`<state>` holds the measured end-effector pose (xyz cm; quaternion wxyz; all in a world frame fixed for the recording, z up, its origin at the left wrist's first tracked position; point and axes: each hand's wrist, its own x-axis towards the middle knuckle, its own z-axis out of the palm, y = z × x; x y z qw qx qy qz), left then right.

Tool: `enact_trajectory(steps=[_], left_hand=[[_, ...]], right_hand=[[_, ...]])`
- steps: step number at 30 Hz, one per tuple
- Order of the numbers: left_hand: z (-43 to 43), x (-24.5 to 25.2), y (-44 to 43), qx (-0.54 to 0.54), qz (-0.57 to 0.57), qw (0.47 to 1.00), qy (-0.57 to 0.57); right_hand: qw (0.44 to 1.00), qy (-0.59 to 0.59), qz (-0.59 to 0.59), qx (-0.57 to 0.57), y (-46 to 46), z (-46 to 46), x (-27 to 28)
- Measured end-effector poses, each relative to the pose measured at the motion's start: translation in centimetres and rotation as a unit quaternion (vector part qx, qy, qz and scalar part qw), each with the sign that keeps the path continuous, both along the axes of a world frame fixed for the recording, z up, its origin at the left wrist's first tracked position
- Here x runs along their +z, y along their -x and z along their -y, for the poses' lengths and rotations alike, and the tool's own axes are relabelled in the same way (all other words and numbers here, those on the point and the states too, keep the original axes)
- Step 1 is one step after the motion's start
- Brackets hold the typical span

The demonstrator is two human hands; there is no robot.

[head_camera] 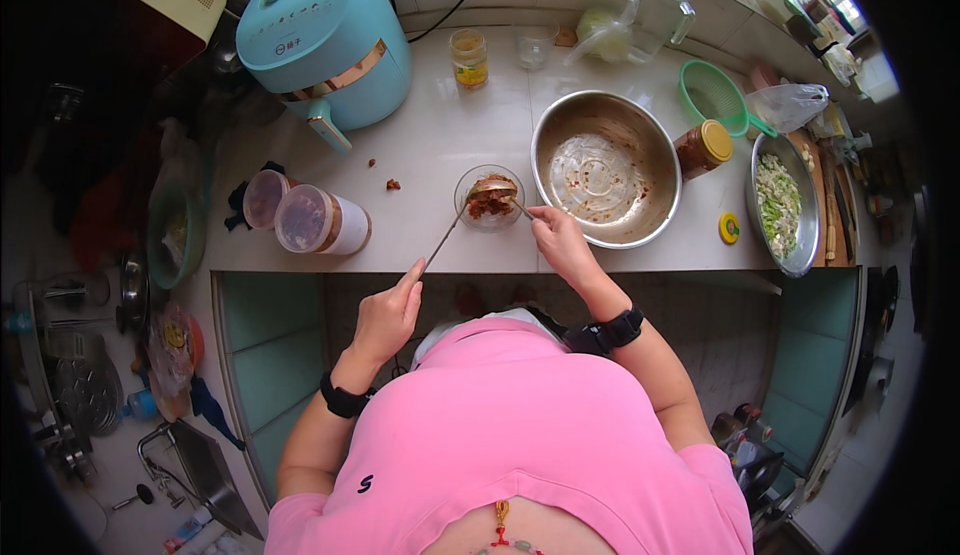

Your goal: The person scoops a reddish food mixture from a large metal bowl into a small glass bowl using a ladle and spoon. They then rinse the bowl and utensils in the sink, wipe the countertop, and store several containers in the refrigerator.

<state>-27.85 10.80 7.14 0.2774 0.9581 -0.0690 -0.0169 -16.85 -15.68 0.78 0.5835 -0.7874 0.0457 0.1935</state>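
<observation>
My left hand [386, 315] grips the long thin handle of a metal ladle [444, 244], whose bowl end is over a small clear glass bowl [458, 208]. Dark red, chunky paste [489, 208] lies in that bowl. In my right hand [561, 244] is a slimmer metal utensil [523, 211], probably a spoon; its tip meets the ladle's bowl, and its exact shape is hidden. Just right of the glass bowl stands a wide stainless steel basin [600, 172], smeared inside with reddish residue.
Two plastic tubs [304, 221] stand at left, below a blue air fryer [330, 52]. Behind is an open glass jar [469, 60]. Rightward are a yellow-lidded jar [703, 148], a yellow lid [728, 228], a green strainer [712, 97] and a metal bowl of chopped vegetables [780, 206]. Paste crumbs [393, 184] dot the counter.
</observation>
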Motion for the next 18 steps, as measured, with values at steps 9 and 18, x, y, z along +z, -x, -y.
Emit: enact_trajectory(steps=[9,18], left_hand=[[1.3,-1.8,0.0,-0.018,0.053,0.994,-0.093],[1.6,-2.7,-0.4,-0.006,0.047,0.977,-0.206]], right_hand=[[0.994,0.081,0.067,0.018,0.5,-1.0,0.9],[0.996,0.075,0.048,0.033,1.3,-0.6,0.7]])
